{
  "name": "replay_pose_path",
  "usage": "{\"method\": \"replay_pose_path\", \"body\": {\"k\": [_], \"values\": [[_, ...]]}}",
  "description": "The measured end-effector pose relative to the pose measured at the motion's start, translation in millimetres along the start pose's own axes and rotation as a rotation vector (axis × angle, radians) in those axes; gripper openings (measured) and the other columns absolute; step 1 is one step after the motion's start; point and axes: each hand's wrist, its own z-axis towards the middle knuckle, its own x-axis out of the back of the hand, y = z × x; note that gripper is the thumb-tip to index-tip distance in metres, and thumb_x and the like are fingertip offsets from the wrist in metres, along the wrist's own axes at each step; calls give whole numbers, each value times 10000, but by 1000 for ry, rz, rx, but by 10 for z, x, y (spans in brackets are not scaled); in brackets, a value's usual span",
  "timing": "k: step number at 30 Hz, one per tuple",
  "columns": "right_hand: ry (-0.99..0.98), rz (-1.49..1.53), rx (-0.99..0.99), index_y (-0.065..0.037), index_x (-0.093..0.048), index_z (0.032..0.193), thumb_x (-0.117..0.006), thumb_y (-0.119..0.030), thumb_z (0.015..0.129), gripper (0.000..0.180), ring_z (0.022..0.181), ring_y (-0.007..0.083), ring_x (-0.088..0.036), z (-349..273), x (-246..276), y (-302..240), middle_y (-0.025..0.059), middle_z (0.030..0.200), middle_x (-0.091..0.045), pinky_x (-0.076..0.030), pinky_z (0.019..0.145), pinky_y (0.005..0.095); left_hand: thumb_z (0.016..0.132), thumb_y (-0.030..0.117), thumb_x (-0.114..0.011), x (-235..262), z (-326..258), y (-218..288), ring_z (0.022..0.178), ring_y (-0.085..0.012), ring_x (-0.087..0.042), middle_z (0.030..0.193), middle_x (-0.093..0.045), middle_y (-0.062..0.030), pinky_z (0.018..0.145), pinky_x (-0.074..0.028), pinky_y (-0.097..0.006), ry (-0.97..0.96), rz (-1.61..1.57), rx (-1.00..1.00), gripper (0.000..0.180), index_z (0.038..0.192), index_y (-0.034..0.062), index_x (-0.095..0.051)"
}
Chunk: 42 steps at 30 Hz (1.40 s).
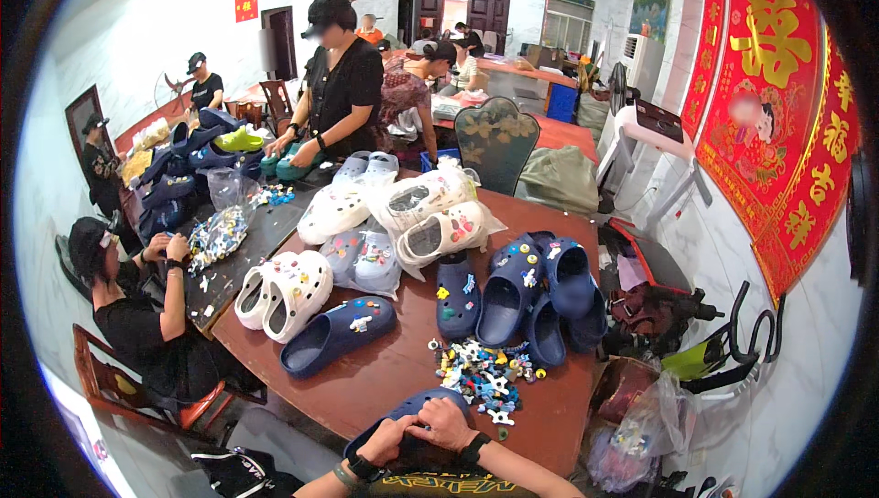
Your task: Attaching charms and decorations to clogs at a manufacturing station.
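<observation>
At the table's near edge, both my hands are closed at a navy foam clog (411,404). My left hand (383,443) curls against its left side, while my right hand (443,423) bends over its top. The fingertips meet, and anything small between them is hidden. Just beyond lies a pile of small colourful shoe charms (485,377). A single navy clog (337,335) with a white charm rests farther left. Past the charm pile stand several navy clogs (509,287), some decorated.
White clogs (298,287) and bagged clogs (439,228) occupy the middle of the brown table (407,351). A seated person (151,315) works at the left beside another charm heap (218,240). Across stands a person (341,86) handling green clogs (298,161). Bags (632,443) crowd the right side.
</observation>
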Motion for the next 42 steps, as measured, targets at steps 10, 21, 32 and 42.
{"method": "replay_pose_path", "body": {"k": [10, 21, 32, 42], "values": [[105, 84, 140, -113, -449, 600, -745, -265, 788, 383, 587, 229, -473, -182, -27, 90, 51, 611, -416, -363, 568, 354, 842, -62, -489, 35, -14, 178, 544, -106, -496, 664, -531, -41, 463, -363, -286, -138, -568, 122, 395, 1179, 123, -578], [46, 126, 258, -108, -480, 616, -766, -305, 765, 378, 553, 230, -499, -40, 179, 157, 48, 583, -441, -402, 558, 347, 904, 188, -595, -18, 23, 122, 718, -129, -606, 850, -652, -40, 625, -488, -281, 29, -1102, 443, 202, 957, 5, -660], [-146, 26, -912, -53, -333, 1302, -602, -674, 783, 853, 775, 413, -655, 19, 213, 1, 243, 854, -663, -499, 670, 512, 943, 50, -489, -232, 34, 3, 437, -112, -398, 622, -475, 0, 407, -302, -285, 124, -545, 25, 268, 1168, 129, -612], [-104, -191, -808, 35, -318, 1304, -441, -485, 934, 650, 684, 431, -646, -61, -105, 199, 259, 789, -662, -499, 601, 526, 897, 200, -605, -82, 62, 119, 702, -165, -600, 867, -654, -51, 590, -468, -290, 50, -894, 258, 268, 1082, 9, -641]]}}
